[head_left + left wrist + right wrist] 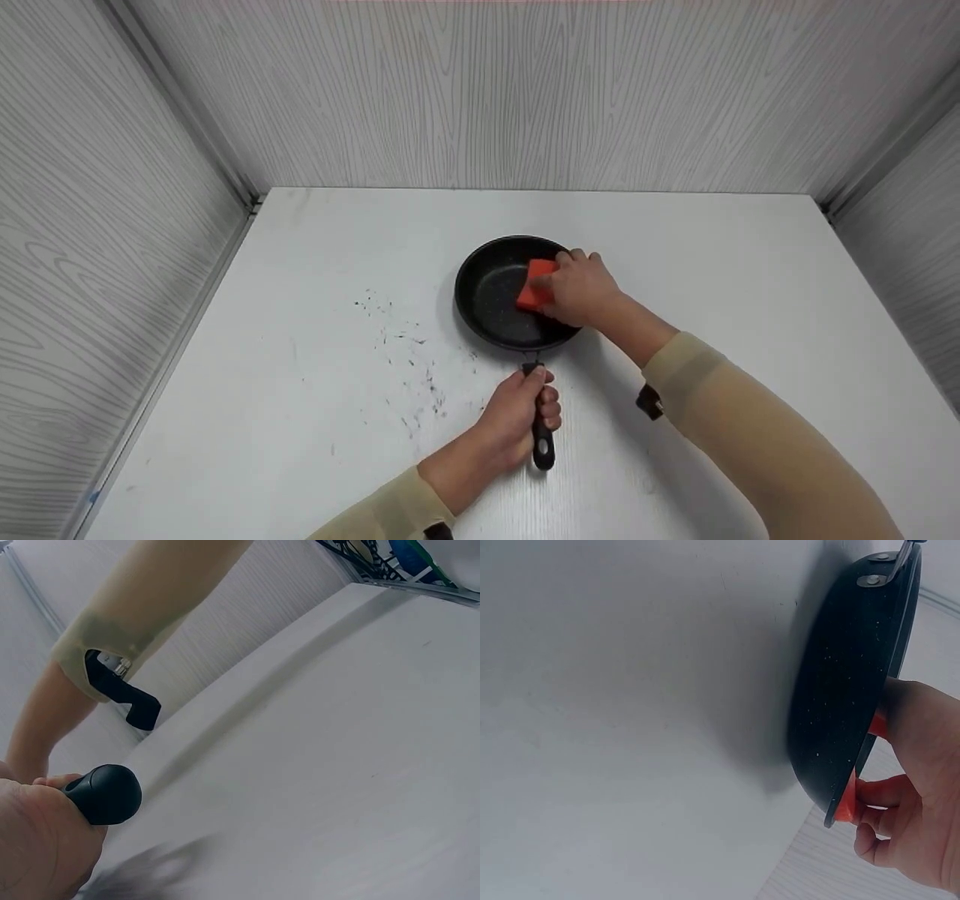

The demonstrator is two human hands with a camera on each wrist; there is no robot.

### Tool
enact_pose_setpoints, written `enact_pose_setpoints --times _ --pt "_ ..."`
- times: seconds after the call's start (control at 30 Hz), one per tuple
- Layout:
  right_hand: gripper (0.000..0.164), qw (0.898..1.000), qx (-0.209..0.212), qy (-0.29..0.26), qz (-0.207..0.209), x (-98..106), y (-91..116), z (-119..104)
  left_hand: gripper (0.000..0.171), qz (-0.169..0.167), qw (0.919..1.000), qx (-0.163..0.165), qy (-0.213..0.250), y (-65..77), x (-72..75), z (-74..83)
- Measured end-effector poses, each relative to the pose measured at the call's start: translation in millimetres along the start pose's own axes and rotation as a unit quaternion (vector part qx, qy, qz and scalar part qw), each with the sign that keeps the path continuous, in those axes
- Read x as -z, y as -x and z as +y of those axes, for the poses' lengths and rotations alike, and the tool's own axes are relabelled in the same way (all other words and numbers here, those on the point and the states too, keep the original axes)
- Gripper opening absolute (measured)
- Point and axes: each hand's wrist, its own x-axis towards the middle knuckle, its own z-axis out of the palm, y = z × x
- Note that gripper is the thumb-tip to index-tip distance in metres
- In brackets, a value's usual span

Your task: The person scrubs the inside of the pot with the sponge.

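Observation:
A black frying pan [491, 300] is at the middle of the white table, its inside facing up and its handle [544, 448] toward me. My left hand [517, 412] grips that handle, thumb along the top; in the left wrist view the rounded handle end [112, 795] sticks out past the palm. With my right hand [585, 289] I hold a red sponge [534, 298] against the inside of the pan, on its right side. The right wrist view shows the pan's speckled outer wall [832, 690] and the red sponge [846, 802] at the rim, partly hidden by the fingers.
Dark specks and smudges [420, 375] mark the white table [225, 375] left of the pan. Grey wood-grain panels [480, 97] stand at the back and both sides. Some dark and blue items [409, 559] show at the top corner in the left wrist view.

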Motion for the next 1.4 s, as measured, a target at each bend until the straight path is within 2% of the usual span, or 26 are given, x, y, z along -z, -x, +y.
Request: enact_pose_setpoints --times 0.37,0.6,0.83,1.1,1.4 --pt "0.042 1.0 0.002 0.006 -0.014 3 5 -2 0.014 0.001 1.0 0.0 -0.005 1.2 1.1 -2.2" --pt "0.039 1.0 0.007 0.016 -0.006 4 8 -2 0.015 -0.003 0.9999 0.002 -0.009 2.5 0.6 -1.4" --pt "0.04 0.999 0.009 0.03 -0.023 11 11 -2 0.015 0.001 0.9999 0.005 -0.015 3.9 0.2 -0.2" --pt "0.038 0.999 0.009 0.023 -0.037 15 13 1 0.015 -0.003 0.9999 -0.001 -0.013 3.1 -1.0 -1.8" --pt "0.038 0.998 0.04 0.0 -0.051 19 16 10 0.014 -0.006 0.9999 0.0 -0.012 4.0 -1.9 -2.3"
